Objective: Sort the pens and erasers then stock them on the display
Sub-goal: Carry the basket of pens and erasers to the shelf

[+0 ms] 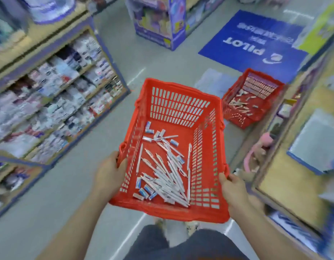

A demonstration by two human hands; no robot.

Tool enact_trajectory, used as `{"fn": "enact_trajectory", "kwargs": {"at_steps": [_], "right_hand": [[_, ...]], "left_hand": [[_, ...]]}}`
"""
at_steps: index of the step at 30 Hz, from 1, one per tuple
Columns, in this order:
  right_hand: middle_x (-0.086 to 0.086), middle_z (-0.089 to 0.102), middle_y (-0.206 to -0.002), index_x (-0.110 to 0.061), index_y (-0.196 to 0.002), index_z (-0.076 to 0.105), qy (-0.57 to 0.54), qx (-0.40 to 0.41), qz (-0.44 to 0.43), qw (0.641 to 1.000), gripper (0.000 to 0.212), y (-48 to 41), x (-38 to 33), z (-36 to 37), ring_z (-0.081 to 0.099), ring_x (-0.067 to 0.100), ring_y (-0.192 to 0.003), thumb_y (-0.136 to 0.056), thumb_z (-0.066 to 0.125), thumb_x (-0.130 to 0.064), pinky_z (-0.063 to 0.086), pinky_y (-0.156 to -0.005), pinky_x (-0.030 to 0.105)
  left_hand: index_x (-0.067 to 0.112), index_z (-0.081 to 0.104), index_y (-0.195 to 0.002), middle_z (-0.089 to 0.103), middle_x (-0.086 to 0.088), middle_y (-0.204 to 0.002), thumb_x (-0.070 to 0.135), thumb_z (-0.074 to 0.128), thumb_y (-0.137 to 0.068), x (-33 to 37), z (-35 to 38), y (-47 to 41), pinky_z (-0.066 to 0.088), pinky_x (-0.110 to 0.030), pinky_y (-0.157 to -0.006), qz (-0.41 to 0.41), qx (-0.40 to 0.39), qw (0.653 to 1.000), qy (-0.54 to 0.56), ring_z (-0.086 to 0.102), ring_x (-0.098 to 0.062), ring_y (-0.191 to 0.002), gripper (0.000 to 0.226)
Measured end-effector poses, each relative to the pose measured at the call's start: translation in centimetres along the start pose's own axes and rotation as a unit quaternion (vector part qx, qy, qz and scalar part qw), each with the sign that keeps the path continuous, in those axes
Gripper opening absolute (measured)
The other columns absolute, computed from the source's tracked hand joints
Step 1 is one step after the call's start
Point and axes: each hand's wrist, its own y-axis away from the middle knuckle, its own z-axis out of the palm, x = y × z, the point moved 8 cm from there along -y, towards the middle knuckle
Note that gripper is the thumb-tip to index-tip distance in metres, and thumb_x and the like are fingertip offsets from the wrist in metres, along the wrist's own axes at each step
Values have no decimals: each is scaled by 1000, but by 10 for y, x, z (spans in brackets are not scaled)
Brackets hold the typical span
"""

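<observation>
Head view: the left hand [108,173] and right hand [235,194] grip opposite rims of a red basket [177,107], fingers curled over the edges, above the aisle floor [68,203]. White pens [168,175] and erasers [143,192] lie mixed on its bottom; a 2nd red basket [237,120] stands on the floor beyond.

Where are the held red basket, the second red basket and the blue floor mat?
held red basket [168,210]: head view, its solid near wall.
second red basket [237,121]: head view, its near wall.
blue floor mat [237,62]: head view, a bare blue part.
</observation>
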Motion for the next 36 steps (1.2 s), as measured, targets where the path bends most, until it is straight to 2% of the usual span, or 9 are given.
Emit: {"fn": "enact_trajectory", "kwargs": {"at_steps": [6, 11, 15, 19, 23, 28, 30, 32, 36], "right_hand": [[10, 69, -76, -5, -92, 69, -53, 148, 89, 984, 13, -58, -7, 37, 65, 27, -70, -92, 56, -8, 55, -77, 44], [14, 62, -77, 4, -85, 67, -8, 275, 102, 956, 14, -101, -28, 40, 58, 27, -74, -91, 57, -5, 45, -71, 37], [19, 67, -76, 0, -80, 65, 3, 316, 131, 940, 15, -147, -23, 40, 63, 35, -74, -90, 57, -7, 52, -73, 46], [26, 68, -86, 5, -101, 66, 41, 348, 167, 922, 19, -208, 4, 41, 62, 38, -81, -89, 58, -7, 43, -69, 38], [30, 67, -100, 6, -118, 60, 38, 355, 207, 911, 32, -282, 54, 50, 63, 44, -96, -88, 59, -4, 47, -82, 47], [22, 63, -119, -3, -124, 59, -9, 341, 262, 903, 37, -369, 115, 73, 58, 40, -111, -87, 56, -2, 43, -94, 39], [23, 65, -113, -1, -117, 64, 19, 351, 278, 894, 34, -397, 131, 76, 60, 36, -104, -85, 62, -11, 43, -85, 36], [21, 71, -89, -5, -101, 70, -8, 331, 295, 896, 37, -423, 154, 86, 67, 33, -81, -73, 64, -28, 52, -72, 41], [15, 70, -79, -4, -85, 68, -25, 318, 345, 883, 27, -454, 246, 101, 68, 33, -74, -72, 62, -27, 55, -67, 45]], "left_hand": [[11, 63, -100, 70, -15, -95, 34, 52, -93, 33, 85, -165, 45, -36, -72, 126, -144, 981, 19, 65, -34, -92, 27], [13, 64, -105, 70, -12, -100, 36, 48, -95, 66, 172, -264, 45, -31, -73, 147, -277, 949, 36, 65, -29, -96, 29], [13, 62, -93, 71, -3, -91, 19, 53, -94, 89, 250, -304, 52, -32, -76, 70, -435, 894, 84, 68, -22, -86, 10], [12, 65, -99, 75, -4, -90, 7, 61, -87, 96, 334, -327, 55, -45, -83, -6, -534, 839, 109, 72, -23, -81, 13], [9, 64, -102, 75, -5, -91, -1, 58, -87, 94, 424, -355, 55, -47, -82, -23, -546, 832, 95, 72, -24, -82, 19], [13, 64, -97, 73, -8, -93, -3, 58, -87, 78, 524, -387, 56, -42, -80, -52, -532, 841, 79, 71, -24, -81, 20], [16, 63, -97, 73, -6, -94, 0, 60, -86, 70, 561, -395, 56, -39, -76, -56, -528, 844, 75, 71, -23, -82, 20], [19, 61, -97, 73, -3, -91, 2, 62, -87, 67, 593, -399, 54, -34, -67, -56, -536, 839, 75, 71, -22, -78, 20], [26, 55, -102, 70, 0, -97, 7, 61, -89, 48, 639, -393, 57, -39, -69, -56, -572, 818, 39, 71, -20, -80, 24]]}}
